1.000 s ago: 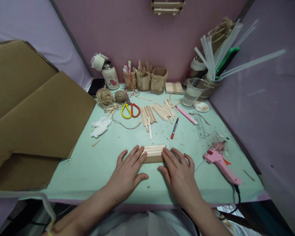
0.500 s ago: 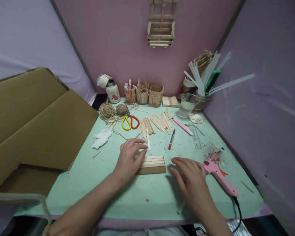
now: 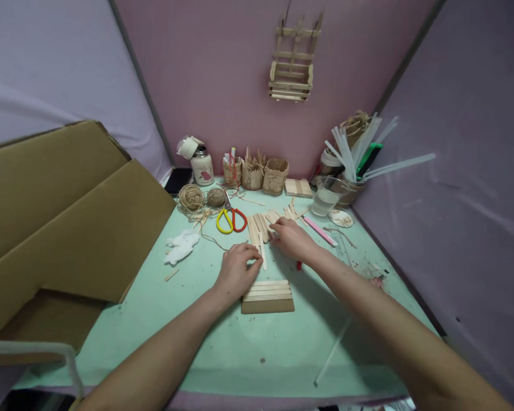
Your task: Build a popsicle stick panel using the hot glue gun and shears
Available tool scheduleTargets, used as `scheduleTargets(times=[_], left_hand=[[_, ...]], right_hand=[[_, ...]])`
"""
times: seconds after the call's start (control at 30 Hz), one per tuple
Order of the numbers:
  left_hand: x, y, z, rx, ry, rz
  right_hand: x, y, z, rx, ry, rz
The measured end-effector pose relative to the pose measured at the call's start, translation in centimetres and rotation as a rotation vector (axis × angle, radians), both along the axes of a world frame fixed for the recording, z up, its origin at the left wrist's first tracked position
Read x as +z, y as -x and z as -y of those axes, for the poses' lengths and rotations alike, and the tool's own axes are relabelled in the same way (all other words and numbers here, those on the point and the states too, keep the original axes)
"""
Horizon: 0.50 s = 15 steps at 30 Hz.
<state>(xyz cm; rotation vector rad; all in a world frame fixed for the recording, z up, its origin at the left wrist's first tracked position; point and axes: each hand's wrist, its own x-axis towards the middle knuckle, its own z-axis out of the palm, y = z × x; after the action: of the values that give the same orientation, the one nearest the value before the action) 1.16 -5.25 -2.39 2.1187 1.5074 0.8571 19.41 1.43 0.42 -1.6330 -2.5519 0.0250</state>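
Observation:
My left hand (image 3: 241, 264) hovers at the back left corner of a small cardboard piece (image 3: 268, 306) faced with several flat wooden craft sticks (image 3: 268, 290). Its thumb and fingertips come together beside a loose craft stick (image 3: 264, 257); anything between them is hidden. My right hand (image 3: 292, 238) reaches across to the pile of craft sticks (image 3: 259, 225), thumb and fingers apart at the pile's right side, and no held stick shows. Below the right wrist, the red end of a pen (image 3: 299, 265) peeks out.
Scissors (image 3: 232, 221), twine balls (image 3: 191, 197) and white cloth (image 3: 182, 246) lie left. A pink cutter (image 3: 320, 230), ruler (image 3: 341, 245) and clear cup (image 3: 324, 200) are right. A big cardboard box (image 3: 77, 240) flanks the table. A glue stick (image 3: 332, 353) lies in front.
My right hand has moved from right of the cardboard piece, forward and left to the stick pile. My left fingers have drawn closer together. The view has tilted up slightly.

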Motion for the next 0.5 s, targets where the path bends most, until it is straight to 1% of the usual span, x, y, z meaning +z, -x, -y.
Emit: scheduleTargets(times=[0.07,0.17,0.3,0.5], left_hand=[[0.2,0.1,0.0,0.022,0.006,-0.017],[0.5,0.1,0.0,0.036,0.026,-0.031],[0.6,0.1,0.1,0.027,0.057,-0.04],[0.7,0.0,0.1,0.012,0.115,-0.054]], right_hand=[[-1.0,0.7,-0.9,0.02,-0.003,0.045],[-1.8,1.0,-1.1,0.033,-0.005,0.098],[-1.9,0.8,-0.4,0.016,0.021,0.147],[-1.8,0.2,1.2,-0.039,0.106,0.187]])
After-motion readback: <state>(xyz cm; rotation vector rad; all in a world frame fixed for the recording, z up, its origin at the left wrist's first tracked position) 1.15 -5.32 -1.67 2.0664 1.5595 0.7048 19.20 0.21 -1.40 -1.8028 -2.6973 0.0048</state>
